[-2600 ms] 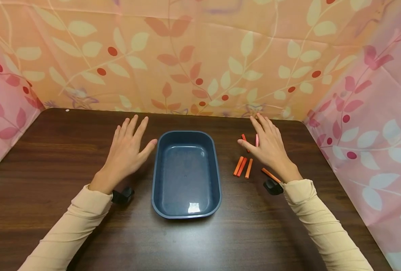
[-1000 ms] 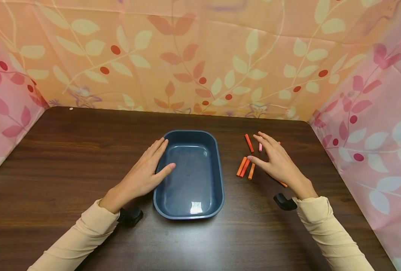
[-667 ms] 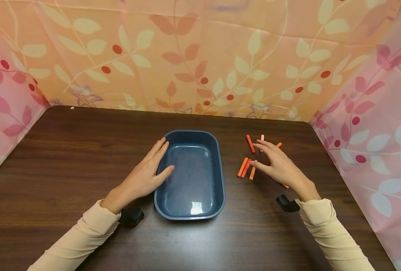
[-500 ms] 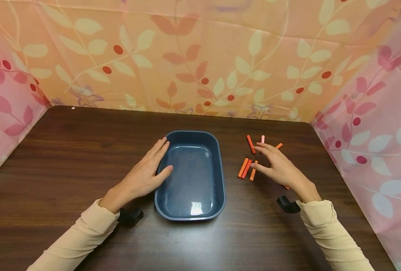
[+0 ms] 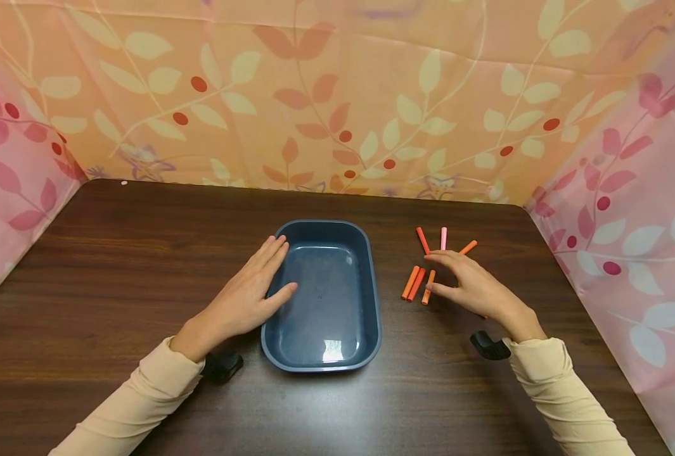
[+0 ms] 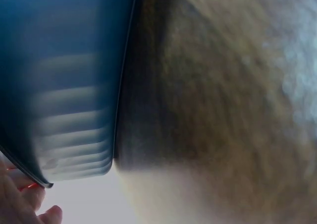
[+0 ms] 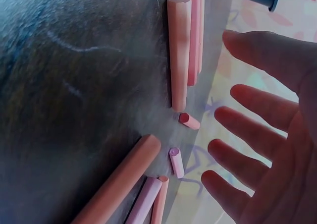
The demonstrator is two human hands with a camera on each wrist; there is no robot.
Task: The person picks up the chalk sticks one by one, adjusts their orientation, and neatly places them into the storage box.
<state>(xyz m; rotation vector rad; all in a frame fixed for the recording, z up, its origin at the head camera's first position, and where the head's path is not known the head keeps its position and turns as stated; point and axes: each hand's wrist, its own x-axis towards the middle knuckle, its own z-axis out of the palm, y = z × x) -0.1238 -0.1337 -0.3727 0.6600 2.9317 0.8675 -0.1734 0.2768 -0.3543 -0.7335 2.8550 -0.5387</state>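
My left hand rests on the left rim of a blue rectangular plastic tray, thumb over the inside. In the left wrist view, some fingertips show by the tray's wall. My right hand hovers over several crayon-like sticks, fingers relaxed and holding nothing. Nearest its thumb lies an orange stick, beside a red stick and another orange stick. Beyond the fingers are a red stick, a pink stick and an orange-red stick. Another stick is mostly hidden under the hand.
A dark wooden table extends around the tray. Floral curtains enclose its back and sides. Black wrist cameras sit on both wrists. One small white spot marks the far left edge of the table.
My left hand has come from beside the tray onto its rim. My right hand has drawn back toward me and a little right, uncovering the far sticks. The sticks have not visibly been moved.
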